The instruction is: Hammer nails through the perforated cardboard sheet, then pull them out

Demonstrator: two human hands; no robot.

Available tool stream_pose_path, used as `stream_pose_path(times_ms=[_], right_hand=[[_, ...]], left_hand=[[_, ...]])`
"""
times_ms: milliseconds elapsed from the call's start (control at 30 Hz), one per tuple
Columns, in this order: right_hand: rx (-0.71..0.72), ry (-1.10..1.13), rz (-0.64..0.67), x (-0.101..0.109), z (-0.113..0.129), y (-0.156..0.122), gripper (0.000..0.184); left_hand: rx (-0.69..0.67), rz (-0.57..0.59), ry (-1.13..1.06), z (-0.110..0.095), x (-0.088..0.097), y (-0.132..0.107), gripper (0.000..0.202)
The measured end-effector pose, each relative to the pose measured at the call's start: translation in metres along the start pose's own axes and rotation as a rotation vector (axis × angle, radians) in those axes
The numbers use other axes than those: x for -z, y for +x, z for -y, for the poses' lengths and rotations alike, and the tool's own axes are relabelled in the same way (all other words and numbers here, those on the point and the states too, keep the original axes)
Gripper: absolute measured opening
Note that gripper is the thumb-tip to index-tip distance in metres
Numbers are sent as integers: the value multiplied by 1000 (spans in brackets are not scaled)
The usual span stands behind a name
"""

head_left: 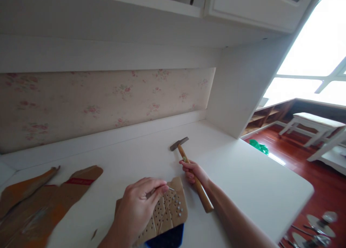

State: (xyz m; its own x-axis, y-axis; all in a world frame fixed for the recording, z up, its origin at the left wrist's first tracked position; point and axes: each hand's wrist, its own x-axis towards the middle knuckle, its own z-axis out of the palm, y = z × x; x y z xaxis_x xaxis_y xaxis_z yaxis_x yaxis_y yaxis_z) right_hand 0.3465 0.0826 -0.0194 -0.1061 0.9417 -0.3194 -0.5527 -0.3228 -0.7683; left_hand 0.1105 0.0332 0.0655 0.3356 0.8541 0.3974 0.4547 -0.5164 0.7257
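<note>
My right hand (195, 172) is closed round the wooden handle of a small hammer (179, 143), whose metal head is raised a little above the white desk (243, 179). My left hand (137, 208) pinches a thin nail (171, 189) between thumb and forefinger. The nail hovers over a torn piece of cardboard (170, 212) dotted with several holes and several nail heads. That cardboard rests on a dark blue object (167, 239) at the bottom edge of the view.
Flattened brown cardboard (40, 201) lies on the desk at the left. A floral back panel (108, 100) and white cupboards rise behind. To the right are a red wooden floor, a white bench (313, 127), a green bag (259, 146) and metal tools (319, 226).
</note>
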Motion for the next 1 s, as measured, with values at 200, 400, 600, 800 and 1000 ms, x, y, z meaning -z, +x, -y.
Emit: stream_pose_path(times_ms=[200, 400, 600, 800, 1000], right_hand=[[2, 3, 23, 2, -1, 2, 14], [5, -8, 38, 4, -3, 5, 8], [2, -25, 29, 4, -4, 5, 10], [-1, -40, 37, 6, -5, 6, 10], [18, -72, 35, 8, -7, 8, 13]], left_hand=[[-110, 56, 152, -4, -9, -7, 23], [0, 52, 237, -9, -4, -6, 21], [-21, 62, 296, -5, -19, -3, 22], [-113, 89, 328, -1, -26, -6, 22], [-117, 126, 278, -4, -21, -4, 23]])
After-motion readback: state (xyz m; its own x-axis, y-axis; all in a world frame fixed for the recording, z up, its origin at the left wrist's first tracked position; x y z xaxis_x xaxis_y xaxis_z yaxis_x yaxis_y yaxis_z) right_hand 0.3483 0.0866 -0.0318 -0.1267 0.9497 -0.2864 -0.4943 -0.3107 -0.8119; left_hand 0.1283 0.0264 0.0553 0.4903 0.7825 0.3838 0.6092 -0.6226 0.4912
